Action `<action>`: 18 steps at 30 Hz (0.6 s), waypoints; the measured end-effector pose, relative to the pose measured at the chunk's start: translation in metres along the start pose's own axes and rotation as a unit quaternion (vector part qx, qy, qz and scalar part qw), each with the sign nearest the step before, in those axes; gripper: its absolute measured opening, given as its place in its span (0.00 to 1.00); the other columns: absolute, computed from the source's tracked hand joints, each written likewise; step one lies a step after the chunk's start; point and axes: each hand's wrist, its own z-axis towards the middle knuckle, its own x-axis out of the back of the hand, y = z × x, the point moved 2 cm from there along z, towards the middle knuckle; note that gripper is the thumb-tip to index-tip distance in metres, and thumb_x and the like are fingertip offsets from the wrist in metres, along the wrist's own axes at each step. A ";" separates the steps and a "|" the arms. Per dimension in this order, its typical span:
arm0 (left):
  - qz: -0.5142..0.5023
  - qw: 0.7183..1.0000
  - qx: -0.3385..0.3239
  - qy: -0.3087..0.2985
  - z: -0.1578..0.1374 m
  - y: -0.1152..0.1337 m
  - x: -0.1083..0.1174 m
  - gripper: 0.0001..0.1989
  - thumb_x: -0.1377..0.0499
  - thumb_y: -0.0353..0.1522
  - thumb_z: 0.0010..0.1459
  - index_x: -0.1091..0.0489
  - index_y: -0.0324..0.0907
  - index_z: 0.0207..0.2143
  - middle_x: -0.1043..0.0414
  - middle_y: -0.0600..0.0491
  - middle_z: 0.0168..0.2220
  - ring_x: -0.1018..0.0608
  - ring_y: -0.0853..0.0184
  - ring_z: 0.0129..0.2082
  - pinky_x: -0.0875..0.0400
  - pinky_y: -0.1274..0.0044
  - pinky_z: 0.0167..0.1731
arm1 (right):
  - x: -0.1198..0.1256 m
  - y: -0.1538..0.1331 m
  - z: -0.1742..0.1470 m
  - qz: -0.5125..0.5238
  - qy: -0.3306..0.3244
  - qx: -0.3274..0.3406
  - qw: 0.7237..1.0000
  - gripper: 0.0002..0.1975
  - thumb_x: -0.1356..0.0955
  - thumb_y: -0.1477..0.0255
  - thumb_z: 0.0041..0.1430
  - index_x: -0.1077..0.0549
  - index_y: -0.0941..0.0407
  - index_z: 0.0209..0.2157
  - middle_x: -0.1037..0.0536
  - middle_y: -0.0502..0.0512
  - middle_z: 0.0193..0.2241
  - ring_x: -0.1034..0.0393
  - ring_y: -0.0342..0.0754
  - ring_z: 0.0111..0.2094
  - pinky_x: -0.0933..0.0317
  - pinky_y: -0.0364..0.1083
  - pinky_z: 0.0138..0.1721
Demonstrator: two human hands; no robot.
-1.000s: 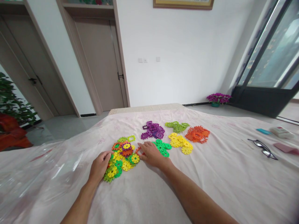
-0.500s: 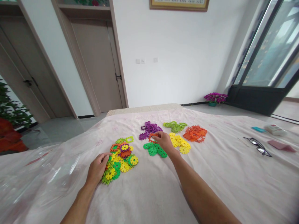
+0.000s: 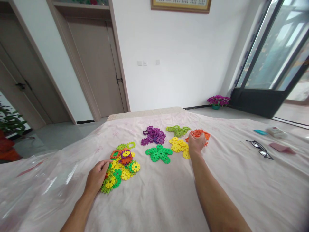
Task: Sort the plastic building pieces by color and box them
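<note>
My left hand rests at the left edge of a mixed pile of plastic building pieces, its fingers curled together against them. What those fingers hold, if anything, is hidden. My right hand reaches over the orange pile, fingers pinched on an orange building piece that the hand mostly covers. Sorted by colour, the other heaps lie around: purple pieces, light green pieces, yellow flower-shaped pieces and green flower-shaped pieces.
A pale patterned cloth covers the table. Clear plastic packaging lies at the left. Over on the right are glasses, a pink case, a blue item and a white packet.
My right hand has moved right, from above the green and purple heaps to the orange pile, carrying an orange piece. My left hand stays at the mixed pile. The view has shifted slightly.
</note>
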 end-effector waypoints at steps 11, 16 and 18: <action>-0.004 1.000 -0.010 0.005 0.001 0.001 0.000 0.22 0.49 0.46 0.59 0.23 0.46 0.45 0.21 0.52 0.49 0.23 0.59 0.50 0.32 0.73 0.50 | -0.039 -0.105 -0.130 0.145 -0.437 0.175 0.870 0.09 0.32 0.68 0.58 0.21 0.55 0.39 0.19 0.53 0.36 0.26 0.46 0.36 0.35 0.44 0.41; -0.014 1.000 -0.012 0.001 0.002 0.000 -0.001 0.22 0.49 0.46 0.59 0.23 0.46 0.44 0.21 0.51 0.49 0.24 0.58 0.50 0.33 0.72 0.51 | -0.029 -0.125 -0.190 0.089 -0.587 0.274 0.756 0.20 0.23 0.62 0.50 0.22 0.52 0.45 0.22 0.52 0.42 0.28 0.44 0.34 0.38 0.42 0.37; -0.016 1.000 -0.008 0.000 0.002 0.000 -0.001 0.22 0.49 0.46 0.59 0.23 0.46 0.45 0.21 0.51 0.48 0.23 0.58 0.50 0.33 0.72 0.52 | -0.024 -0.127 -0.202 0.051 -0.599 0.311 0.736 0.22 0.23 0.60 0.49 0.21 0.51 0.45 0.22 0.52 0.42 0.28 0.46 0.38 0.40 0.42 0.38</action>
